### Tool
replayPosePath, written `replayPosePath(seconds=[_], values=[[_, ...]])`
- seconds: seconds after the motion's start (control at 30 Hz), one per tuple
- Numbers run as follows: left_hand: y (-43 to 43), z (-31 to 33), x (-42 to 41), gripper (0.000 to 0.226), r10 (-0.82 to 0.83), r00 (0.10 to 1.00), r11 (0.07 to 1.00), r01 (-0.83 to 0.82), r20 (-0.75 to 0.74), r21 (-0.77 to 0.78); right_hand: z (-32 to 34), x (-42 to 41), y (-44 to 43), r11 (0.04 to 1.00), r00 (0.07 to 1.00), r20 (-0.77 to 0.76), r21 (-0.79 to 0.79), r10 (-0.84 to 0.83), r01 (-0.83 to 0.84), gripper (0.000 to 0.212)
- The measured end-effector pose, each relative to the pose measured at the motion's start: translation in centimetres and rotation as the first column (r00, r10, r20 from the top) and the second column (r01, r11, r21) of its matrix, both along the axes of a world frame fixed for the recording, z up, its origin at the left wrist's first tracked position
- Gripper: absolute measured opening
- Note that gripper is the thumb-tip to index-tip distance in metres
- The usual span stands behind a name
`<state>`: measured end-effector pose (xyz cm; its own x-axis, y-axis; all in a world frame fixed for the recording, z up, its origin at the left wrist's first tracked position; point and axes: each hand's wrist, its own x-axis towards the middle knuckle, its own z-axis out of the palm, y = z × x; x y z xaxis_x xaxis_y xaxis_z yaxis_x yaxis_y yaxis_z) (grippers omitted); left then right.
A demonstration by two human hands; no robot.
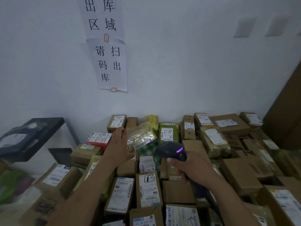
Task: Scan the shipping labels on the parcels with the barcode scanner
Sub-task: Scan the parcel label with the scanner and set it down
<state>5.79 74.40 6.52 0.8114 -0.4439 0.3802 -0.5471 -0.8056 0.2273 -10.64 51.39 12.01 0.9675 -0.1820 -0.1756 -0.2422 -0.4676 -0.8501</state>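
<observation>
From the head view, the person stands over a deep heap of parcels [236, 173] piled against a white wall [179, 62], mostly brown cardboard boxes with white shipping labels facing up. The left hand [121, 142] is raised above the pile and grips a shiny, crinkled plastic packet [141, 135] by its left edge, fingers over the top and thumb beneath. The packet is tilted, and the barcode label [141, 143] on its lower corner faces the camera. Just to the right and a little lower, the right hand [189, 168] is wrapped tightly round the handle of the dark barcode scanner [172, 150]. The scanner's head is turned toward the packet, close to it but not touching, and a purple light glows on its back. Directly beneath the packet lies a green-and-white checked parcel [149, 149]. A green parcel [167, 132] with handwriting on its label stands just behind the scanner, and a red box [99, 139] sits left of the raised hand. Nearer the camera, between the two forearms, a cardboard box [149, 188] carries a label with black marker strokes. Two paper signs [107, 46] with large Chinese characters hang on the wall, and a black table [47, 123] stands at the left beside the heap.
</observation>
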Motion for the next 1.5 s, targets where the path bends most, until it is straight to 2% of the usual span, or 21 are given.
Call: replayPosePath(seconds=[0.2, 0.33, 0.4, 0.53, 0.63, 0.73, 0.83, 0.97, 1.07, 1.17, 1.3, 1.4, 1.5], values=[[-0.2, -1.2, 0.8, 0.099, 0.038, 0.994, 0.988, -0.053, -0.106, -0.145, -0.8, 1.1, 0.0, 0.998, 0.999, 0.022, 0.06, -0.037, 0.035, 0.031], [-2.0, -2.3, 1.9, 0.088, 0.138, 0.935, 0.936, -0.231, -0.328, -0.264, -1.1, 2.4, -0.9, 0.983, 0.99, 0.038, 0.126, -0.139, 0.133, 0.038], [-3.2, -2.9, 2.6, 0.083, 0.165, 0.904, 0.914, -0.291, -0.395, -0.284, -1.4, 3.4, -1.5, 0.97, 0.982, 0.042, 0.169, -0.186, 0.177, 0.039], [-6.2, -4.8, 4.2, 0.079, 0.222, 0.892, 0.901, -0.342, -0.393, -0.266, -2.3, 5.7, -2.3, 0.94, 0.964, 0.044, 0.24, -0.261, 0.244, 0.034], [-8.4, -7.0, 6.0, 0.082, 0.251, 0.822, 0.838, -0.449, -0.511, -0.311, -3.7, 7.4, -2.9, 0.931, 0.961, 0.02, 0.255, -0.276, 0.262, 0.037], [-10.1, -9.7, 8.1, 0.076, 0.221, 0.779, 0.805, -0.485, -0.586, -0.342, -5.2, 9.0, -3.6, 0.92, 0.953, -0.011, 0.258, -0.303, 0.295, 0.041], [-10.8, -12.2, 10.0, 0.092, 0.224, 0.757, 0.828, -0.48, -0.614, -0.291, -6.6, 10.3, -4.3, 0.911, 0.944, -0.041, 0.25, -0.328, 0.327, 0.038], [-11.4, -14.8, 12.0, 0.107, 0.306, 0.795, 0.892, -0.432, -0.523, -0.135, -7.7, 11.7, -4.8, 0.892, 0.928, -0.064, 0.257, -0.367, 0.371, 0.033], [-12.2, -16.0, 12.9, 0.109, 0.274, 0.753, 0.924, -0.379, -0.598, -0.054, -8.5, 12.5, -4.5, 0.9, 0.931, -0.062, 0.238, -0.36, 0.365, 0.029], [-12.5, -17.3, 14.0, 0.106, 0.258, 0.706, 0.914, -0.399, -0.659, -0.07, -9.5, 13.3, -4.3, 0.914, 0.944, -0.084, 0.236, -0.318, 0.329, 0.025], [-13.2, -18.3, 14.5, 0.093, 0.264, 0.724, 0.894, -0.432, -0.637, -0.121, -10.5, 14.1, -4.5, 0.926, 0.951, -0.102, 0.22, -0.291, 0.307, 0.019], [-13.9, -19.4, 13.8, 0.092, 0.205, 0.677, 0.898, -0.417, -0.707, -0.139, -10.8, 14.7, -4.8, 0.933, 0.951, -0.108, 0.192, -0.289, 0.305, 0.024], [-13.9, -20.6, 13.1, 0.093, 0.226, 0.649, 0.911, -0.405, -0.726, -0.079, -11.4, 15.0, -5.1, 0.934, 0.949, -0.118, 0.177, -0.292, 0.31, 0.025]])
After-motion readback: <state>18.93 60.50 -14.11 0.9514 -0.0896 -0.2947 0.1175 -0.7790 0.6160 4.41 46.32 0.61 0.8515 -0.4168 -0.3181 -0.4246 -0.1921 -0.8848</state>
